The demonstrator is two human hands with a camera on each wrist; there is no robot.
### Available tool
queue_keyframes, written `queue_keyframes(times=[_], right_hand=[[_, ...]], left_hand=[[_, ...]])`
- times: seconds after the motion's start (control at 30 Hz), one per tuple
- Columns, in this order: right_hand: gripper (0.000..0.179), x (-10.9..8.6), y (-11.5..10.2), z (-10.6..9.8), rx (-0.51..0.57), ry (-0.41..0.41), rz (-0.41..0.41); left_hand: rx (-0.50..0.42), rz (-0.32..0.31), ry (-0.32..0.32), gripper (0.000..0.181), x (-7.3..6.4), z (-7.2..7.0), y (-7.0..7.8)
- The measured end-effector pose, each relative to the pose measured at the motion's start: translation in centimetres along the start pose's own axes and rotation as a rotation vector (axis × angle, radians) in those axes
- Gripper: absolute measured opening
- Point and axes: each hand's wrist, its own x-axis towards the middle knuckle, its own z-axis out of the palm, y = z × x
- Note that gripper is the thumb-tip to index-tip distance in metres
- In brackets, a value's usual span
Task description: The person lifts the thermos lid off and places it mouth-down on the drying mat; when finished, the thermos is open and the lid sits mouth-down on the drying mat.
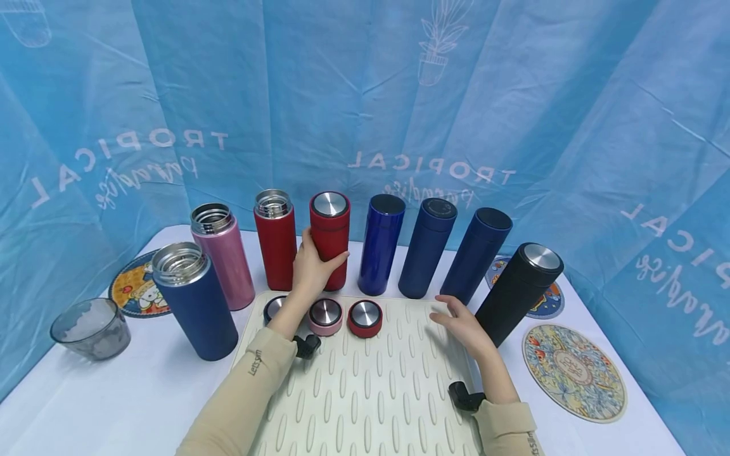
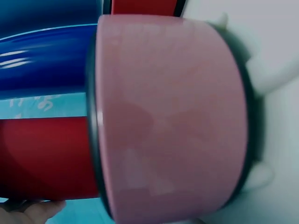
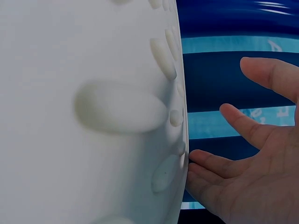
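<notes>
My left hand (image 1: 310, 269) grips the capped red thermos (image 1: 332, 231), thumb on its front and fingers around its left side. The thermos stands upright behind the mat, its silver-topped lid on. In the left wrist view a pink lid (image 2: 173, 116) fills the middle, overlapping the red body (image 2: 46, 156). My right hand (image 1: 464, 324) hovers over the mat's far right, fingers spread and holding nothing, near a matte navy thermos (image 1: 476, 256) and a black thermos (image 1: 516, 294). In the right wrist view its fingertips are right at the mat's edge.
Lidless red (image 1: 275, 247), pink (image 1: 225, 263) and navy (image 1: 196, 304) bottles stand left. Pink (image 1: 325, 315), red (image 1: 365, 318) and dark (image 1: 274, 308) lids lie on the ridged cream mat (image 1: 359, 392). Shiny blue (image 1: 381, 247) and navy (image 1: 426, 250) thermoses stand behind; a glass bowl (image 1: 94, 329) sits far left.
</notes>
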Motion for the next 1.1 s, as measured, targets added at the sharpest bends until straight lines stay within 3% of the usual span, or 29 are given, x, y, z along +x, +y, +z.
queue_keyframes(times=[0.23,0.67,0.93,1.1], right_hand=[[0.055,-0.4,-0.7,-0.1,0.001,-0.003,0.004],[0.055,-0.1,-0.2,-0.1,0.01,-0.004,-0.006],[0.055,-0.1,-0.3,0.0,0.006,0.003,-0.005],[0.055,-0.2,-0.3,-0.2,0.009,0.0,-0.002]], left_hand=[[-0.035,0.094,0.074,0.078,-1.3,-1.1,0.2],[0.02,0.19,0.08,0.081,-3.6,-4.0,1.1],[0.052,0.244,0.075,0.08,-4.5,-4.7,1.2],[0.119,0.281,0.071,0.078,-4.7,-4.8,1.7]])
